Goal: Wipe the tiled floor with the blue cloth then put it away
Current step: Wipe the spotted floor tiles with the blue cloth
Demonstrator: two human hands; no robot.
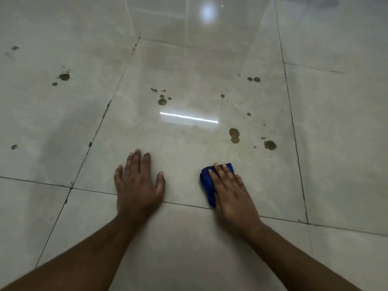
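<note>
Forearms: my two bare forearms come in from the near edge and reach out over the tiled floor (189,66).
Left hand: my left hand (138,185) lies flat on the floor with fingers spread wide, holding nothing; I judge it is bracing my weight.
Right hand: my right hand (233,194) is pressed palm-down on the blue cloth (206,181), fingers laid over it, not curled round it.
Blue cloth: bunched small under my right hand, on the near part of the big centre tile, just beyond the grout line (184,204) that runs across in front of me; it shows at the left side of my hand and past my fingertips.
Dirt: brown spots (234,133) sit beyond the cloth to the far right, another cluster (162,101) lies farther off near the middle, and more marks (64,77) dot the far-left tile.
Step in hand: wiping, and I judge it is early, since most spots are untouched.
Doing it well: I should keep my palm flat and heavy on the cloth, push it away from me through the nearest spots to the right, then sweep leftward, overlapping each pass so nothing smears.
Risk: the floor is glossy and may be slippery, so my bracing hand should stay planted.
Containers: none in view; I cannot tell where the cloth is to be put away.
</note>
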